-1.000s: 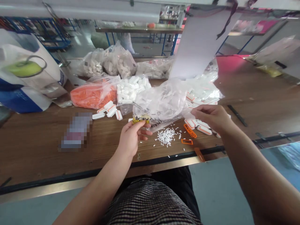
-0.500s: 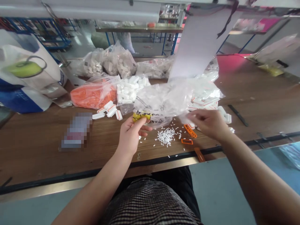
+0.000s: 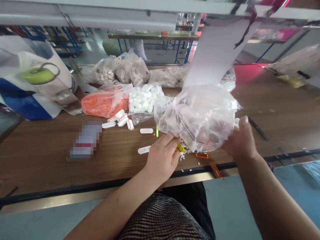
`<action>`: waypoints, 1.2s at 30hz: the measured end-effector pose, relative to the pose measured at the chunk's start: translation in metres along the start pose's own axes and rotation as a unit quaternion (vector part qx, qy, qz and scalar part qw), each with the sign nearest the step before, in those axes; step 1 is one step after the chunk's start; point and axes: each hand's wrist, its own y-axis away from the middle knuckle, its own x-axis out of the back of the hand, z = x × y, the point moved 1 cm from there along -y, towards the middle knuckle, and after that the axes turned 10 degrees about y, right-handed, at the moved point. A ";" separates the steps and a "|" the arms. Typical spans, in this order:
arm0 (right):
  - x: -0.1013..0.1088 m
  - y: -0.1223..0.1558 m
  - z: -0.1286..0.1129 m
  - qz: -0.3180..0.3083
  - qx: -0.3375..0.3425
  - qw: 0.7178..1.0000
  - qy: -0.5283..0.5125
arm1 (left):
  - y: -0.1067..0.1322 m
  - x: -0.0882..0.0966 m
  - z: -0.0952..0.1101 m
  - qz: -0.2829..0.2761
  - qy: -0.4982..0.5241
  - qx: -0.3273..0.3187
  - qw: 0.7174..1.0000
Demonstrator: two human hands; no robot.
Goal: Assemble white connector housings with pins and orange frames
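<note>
My left hand (image 3: 162, 155) is closed on the gathered, yellow-printed part of a clear plastic bag (image 3: 197, 116). The bag is puffed out in front of me and hides much of the table behind it. At its right side is my right hand (image 3: 241, 140), with the thumb stretched up and apart. The other fingers lie against the bag and are partly hidden by it. Just under the bag's lower edge, some tiny white pieces (image 3: 182, 156) and an orange rectangular frame (image 3: 202, 155) show. Left of the bag lie a white oblong plastic part (image 3: 146, 131) and a yellow-green strip (image 3: 157, 131).
Several white parts with orange lines (image 3: 122, 118) lie before a bag of orange parts (image 3: 105, 104) and a bag of white parts (image 3: 145, 98). A blurred-out object (image 3: 85, 140) is at left. An orange piece (image 3: 215, 170) overhangs the front edge; a dark bar (image 3: 258, 129) lies right.
The bag has swung right and puffed up, now covering most of the white pile. My left hand has moved right and turned over; my right hand has shifted right, thumb raised. White parts at left are uncovered.
</note>
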 end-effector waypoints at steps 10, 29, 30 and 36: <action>-0.002 0.008 0.031 0.138 -0.121 0.968 -0.170 | 0.012 0.001 -0.011 -0.024 -0.120 -0.008 0.992; -0.027 -0.011 0.023 0.003 0.131 0.926 0.354 | 0.088 0.136 -0.071 0.126 -0.287 0.119 0.942; -0.027 -0.012 0.022 0.002 0.128 0.928 0.349 | 0.091 0.139 -0.073 0.123 -0.289 0.124 0.941; -0.027 -0.043 0.020 0.015 -0.013 0.977 0.213 | 0.100 0.134 -0.080 0.103 -0.265 0.151 0.947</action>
